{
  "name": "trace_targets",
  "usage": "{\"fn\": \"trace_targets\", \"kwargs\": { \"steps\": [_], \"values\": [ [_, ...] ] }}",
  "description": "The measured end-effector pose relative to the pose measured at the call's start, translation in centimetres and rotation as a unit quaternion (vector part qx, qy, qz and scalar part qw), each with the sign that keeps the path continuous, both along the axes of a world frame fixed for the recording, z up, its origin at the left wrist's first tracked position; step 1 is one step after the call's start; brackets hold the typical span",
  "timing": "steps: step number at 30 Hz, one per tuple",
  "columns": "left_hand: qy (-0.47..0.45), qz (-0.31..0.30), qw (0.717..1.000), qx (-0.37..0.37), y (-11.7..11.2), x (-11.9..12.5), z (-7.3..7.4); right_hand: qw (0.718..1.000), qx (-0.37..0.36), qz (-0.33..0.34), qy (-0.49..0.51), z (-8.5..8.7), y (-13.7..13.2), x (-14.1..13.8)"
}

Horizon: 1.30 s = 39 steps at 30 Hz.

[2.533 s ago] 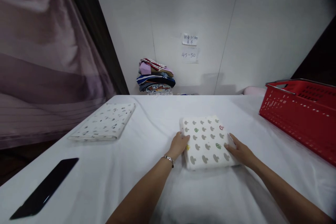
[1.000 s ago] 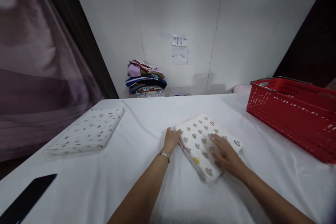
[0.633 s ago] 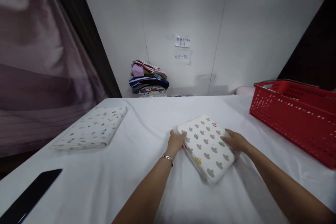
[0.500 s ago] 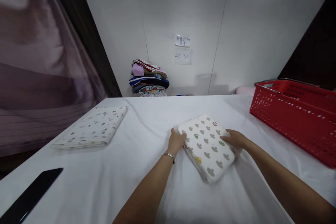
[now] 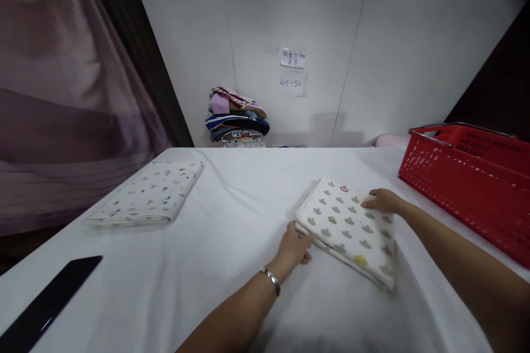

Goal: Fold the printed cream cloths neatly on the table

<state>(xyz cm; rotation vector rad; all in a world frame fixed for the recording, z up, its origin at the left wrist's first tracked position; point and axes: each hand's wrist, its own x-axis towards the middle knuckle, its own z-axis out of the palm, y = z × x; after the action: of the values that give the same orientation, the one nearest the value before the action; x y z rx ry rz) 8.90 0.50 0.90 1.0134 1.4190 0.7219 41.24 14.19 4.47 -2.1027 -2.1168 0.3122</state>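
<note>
A folded white cloth (image 5: 345, 223) with grey mushroom shapes and a few red, green and yellow ones lies at a slant over the white-covered table. Its near left edge is pinched by my left hand (image 5: 293, 247), which wears a silver bracelet (image 5: 272, 281) at the wrist. At the far right edge, my right hand (image 5: 385, 201) grips the same cloth, fingertips on top and the thumb side partly hidden. Off to the left lies a second folded white cloth (image 5: 149, 190), with small grey leaf-like marks, touched by neither hand.
A red plastic basket (image 5: 467, 187) with metal handles stands at the right. A black flat object (image 5: 52, 300) lies front left on the white table cover (image 5: 223, 215). Behind the table is a stack of folded fabrics (image 5: 238, 118) against the wall. A pinkish curtain (image 5: 70, 94) hangs left.
The mushroom-print cloth has turned and shifted right, with both hands still on it. My left hand has moved right and nearer to me. The view has shifted slightly.
</note>
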Motion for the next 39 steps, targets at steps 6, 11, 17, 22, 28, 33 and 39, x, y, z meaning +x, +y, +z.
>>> {"fn": "trace_targets", "kwargs": {
  "steps": [6,11,17,22,28,33,39],
  "values": [
    [0.136,0.003,0.986,0.096,1.0,-1.9,0.2,0.994,0.081,0.064,-0.043,0.0,-0.5,-2.8],
    [0.228,0.022,0.936,0.266,4.4,-1.9,2.0,0.979,0.117,0.162,0.05,-2.5,-6.5,-8.7],
    [0.322,-0.039,0.906,0.271,5.7,0.7,2.3,0.967,0.108,0.219,0.068,-4.3,-9.8,-10.5],
    [0.344,-0.013,0.896,0.282,5.3,1.2,1.5,0.953,0.162,0.216,0.137,-3.0,-6.6,-10.1],
    [0.332,0.017,0.888,0.318,4.2,1.2,0.9,0.935,0.185,0.265,0.146,-2.1,-1.6,-12.5],
    [0.32,0.002,0.88,0.352,3.9,0.8,0.4,0.918,0.166,0.346,0.1,-2.2,-0.4,-14.0],
    [0.337,-0.02,0.877,0.342,4.1,0.7,0.6,0.904,0.168,0.383,0.092,-1.5,-0.4,-13.8]
  ]
}}
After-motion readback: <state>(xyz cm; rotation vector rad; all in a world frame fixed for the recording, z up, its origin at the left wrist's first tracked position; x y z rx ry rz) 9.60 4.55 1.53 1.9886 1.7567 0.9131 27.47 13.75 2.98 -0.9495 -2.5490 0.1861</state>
